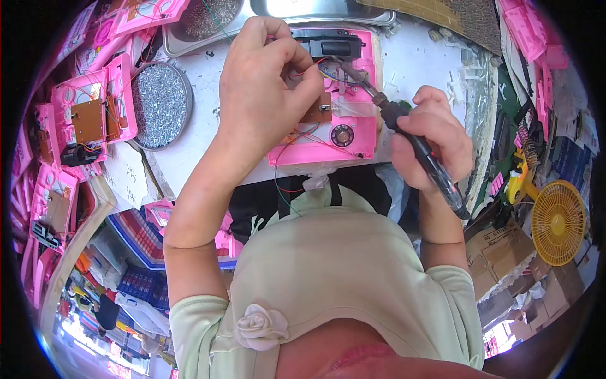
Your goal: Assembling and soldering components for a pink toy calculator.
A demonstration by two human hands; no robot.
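Note:
A pink plastic housing [361, 136] lies on the white worktop in front of me. In it are a brown circuit board [320, 108], a small round speaker [342, 135], loose thin wires and a black part [328, 46] along its far edge. My left hand [268, 82] is over the housing's left side, thumb and forefinger pinched on a thin red wire [320, 62]. From the right, my right hand [435, 136] grips a soldering iron [424, 151] by its dark handle. Its metal tip points at the wires beside the black part; whether it touches them I cannot tell.
A round dish of small metal screws [161, 104] stands to the left, beside stacked pink housings [88, 114] with boards. A metal tray [205, 28] lies at the back. White plastic bits [457, 85] lie on the right, and a yellow fan [558, 222] stands farther right.

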